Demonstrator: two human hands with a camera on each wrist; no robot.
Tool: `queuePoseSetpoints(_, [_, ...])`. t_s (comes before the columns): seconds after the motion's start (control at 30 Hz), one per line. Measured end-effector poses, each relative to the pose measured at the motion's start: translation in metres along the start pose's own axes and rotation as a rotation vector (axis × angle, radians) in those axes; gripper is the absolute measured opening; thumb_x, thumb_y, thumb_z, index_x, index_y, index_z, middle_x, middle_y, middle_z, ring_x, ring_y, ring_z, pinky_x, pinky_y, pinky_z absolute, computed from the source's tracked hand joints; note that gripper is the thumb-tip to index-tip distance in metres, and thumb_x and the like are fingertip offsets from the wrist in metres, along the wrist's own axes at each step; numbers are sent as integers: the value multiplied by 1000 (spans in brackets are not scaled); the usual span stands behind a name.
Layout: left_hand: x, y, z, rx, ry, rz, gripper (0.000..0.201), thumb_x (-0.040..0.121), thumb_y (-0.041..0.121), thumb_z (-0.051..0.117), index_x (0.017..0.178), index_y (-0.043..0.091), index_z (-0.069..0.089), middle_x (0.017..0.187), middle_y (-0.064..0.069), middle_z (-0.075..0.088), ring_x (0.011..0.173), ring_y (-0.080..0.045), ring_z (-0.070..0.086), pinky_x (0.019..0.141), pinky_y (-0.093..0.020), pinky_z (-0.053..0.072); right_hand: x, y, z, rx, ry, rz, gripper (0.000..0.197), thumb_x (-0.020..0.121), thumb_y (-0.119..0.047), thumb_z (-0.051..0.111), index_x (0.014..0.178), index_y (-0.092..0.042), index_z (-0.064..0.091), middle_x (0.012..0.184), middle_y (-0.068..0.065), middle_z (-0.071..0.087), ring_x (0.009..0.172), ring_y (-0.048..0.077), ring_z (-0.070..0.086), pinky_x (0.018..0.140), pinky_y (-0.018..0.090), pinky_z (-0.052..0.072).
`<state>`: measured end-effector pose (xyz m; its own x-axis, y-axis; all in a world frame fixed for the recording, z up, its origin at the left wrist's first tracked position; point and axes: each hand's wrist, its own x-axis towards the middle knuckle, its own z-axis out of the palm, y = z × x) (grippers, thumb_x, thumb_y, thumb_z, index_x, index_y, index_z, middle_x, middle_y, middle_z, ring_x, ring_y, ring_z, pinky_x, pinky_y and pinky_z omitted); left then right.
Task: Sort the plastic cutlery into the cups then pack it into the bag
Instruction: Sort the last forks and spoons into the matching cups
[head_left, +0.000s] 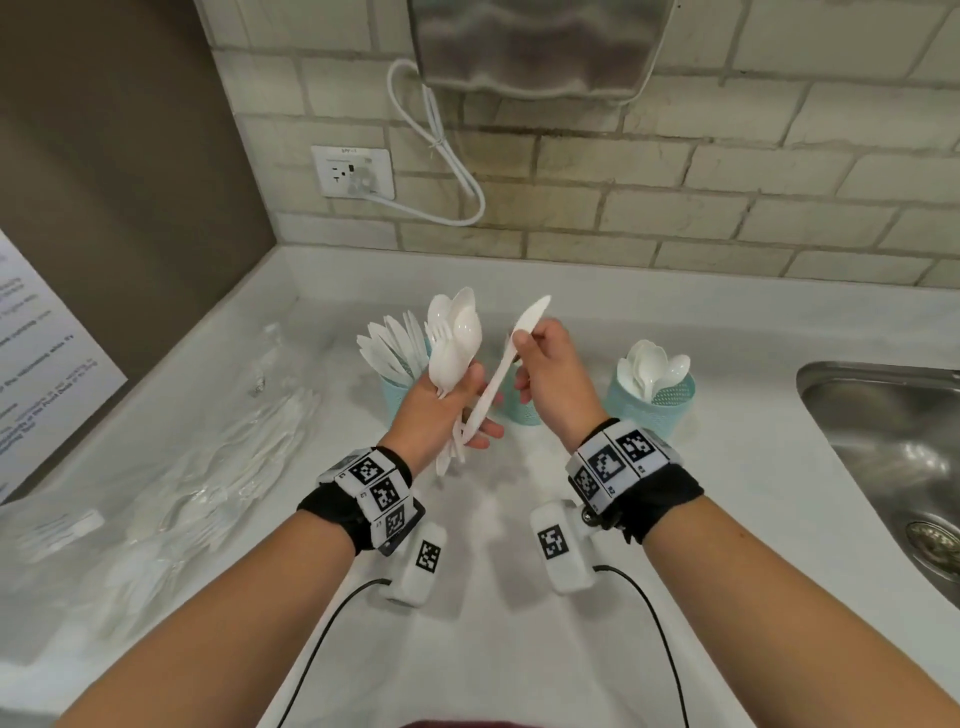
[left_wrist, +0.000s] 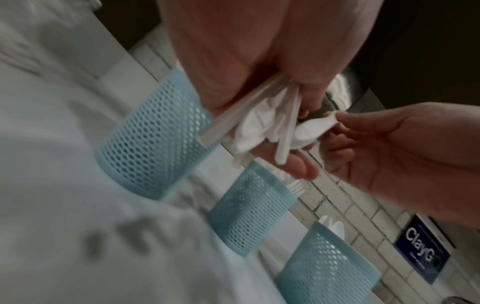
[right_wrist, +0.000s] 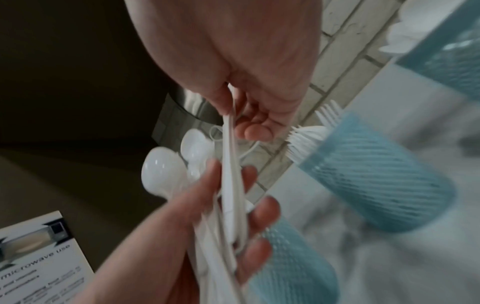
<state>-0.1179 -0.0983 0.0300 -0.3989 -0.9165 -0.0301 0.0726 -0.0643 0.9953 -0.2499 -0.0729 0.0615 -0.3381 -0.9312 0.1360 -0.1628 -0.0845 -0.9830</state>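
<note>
Left hand (head_left: 441, 410): we hold it raised over the counter (head_left: 701, 467), fingers curled around a bundle of white plastic cutlery (head_left: 454, 345), spoon bowls and fork tines pointing up.

Right hand (head_left: 548, 366): thumb and fingers pinch a single plastic knife (head_left: 506, 364) near its blade; the handle end slants down to our left fingers.

Cups, three, blue mesh, far side of the counter: left cup (head_left: 397, 387) with knives, middle cup (head_left: 519, 402) mostly hidden, right cup (head_left: 649, 397) with spoons.

Clear bag (head_left: 218, 467): flat on the counter, left.
</note>
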Motion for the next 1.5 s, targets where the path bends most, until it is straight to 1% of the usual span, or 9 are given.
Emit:
queuePoseSetpoints(0.17, [2,4,-32,107,241,145,8,96,22,54,104,21,56,77,-3,64,60,-19,57,63,-31,50,27,-39,11,94,161,-179,8,102,-16,32,98,-14,39,75,-2,42,60,15,45,48,18,44])
queuePoseSetpoints(0.27, [3,7,-39,169,301,199,7,96,25,55,96,32,53,68,0,55,54,-16,51,59,-24,47,38,-40,32,4,90,-211,8,101,-15,35,97,-12,41,75,-5,45,64,20,53,57,26,51])
queuePoseSetpoints(0.4, [5,8,-42,178,332,203,20,94,25,58,113,25,52,78,4,54,61,-11,49,57,-26,50,46,-20,51,-160,-50,-119,17,98,-15,43,108,-5,53,83,-3,56,76,26,63,67,29,53])
queuePoseSetpoints(0.57, [6,6,-45,287,316,190,27,94,29,57,120,24,52,82,6,57,64,-11,50,52,-28,51,42,-3,51,-278,-22,-133,34,95,-37,47,123,-20,57,117,6,58,113,23,51,102,39,41])
queuePoseSetpoints(0.77, [8,1,-41,428,243,152,25,92,20,60,112,31,50,90,7,62,71,-10,57,47,-24,51,21,-29,43,105,-153,-173,13,91,-37,58,97,-27,62,100,-5,61,91,15,59,76,26,52])
queuePoseSetpoints(0.97, [2,3,-28,337,191,158,29,88,24,67,112,24,50,84,4,56,67,-11,52,48,-28,52,26,-26,32,169,-124,-62,10,90,-7,56,87,-16,52,98,18,62,76,19,62,60,26,57])
queuePoseSetpoints(1.13, [1,2,-25,314,151,184,22,90,24,63,108,21,50,75,3,52,54,-10,46,46,-26,46,28,-25,24,124,-158,5,25,93,-3,41,103,-12,61,85,2,65,74,15,60,63,22,52])
queuePoseSetpoints(1.37, [3,3,-28,290,152,200,8,96,30,53,104,30,54,70,-6,53,45,-7,40,45,-24,37,28,-28,18,-100,-175,0,10,84,-14,63,88,-17,73,80,-11,69,65,-7,58,68,14,42])
queuePoseSetpoints(1.5, [2,4,-29,278,116,185,10,96,30,53,106,32,53,71,-5,53,47,-12,39,46,-25,36,29,-30,18,-69,-190,28,14,80,-25,68,85,-14,75,81,-1,72,80,13,65,83,31,50])
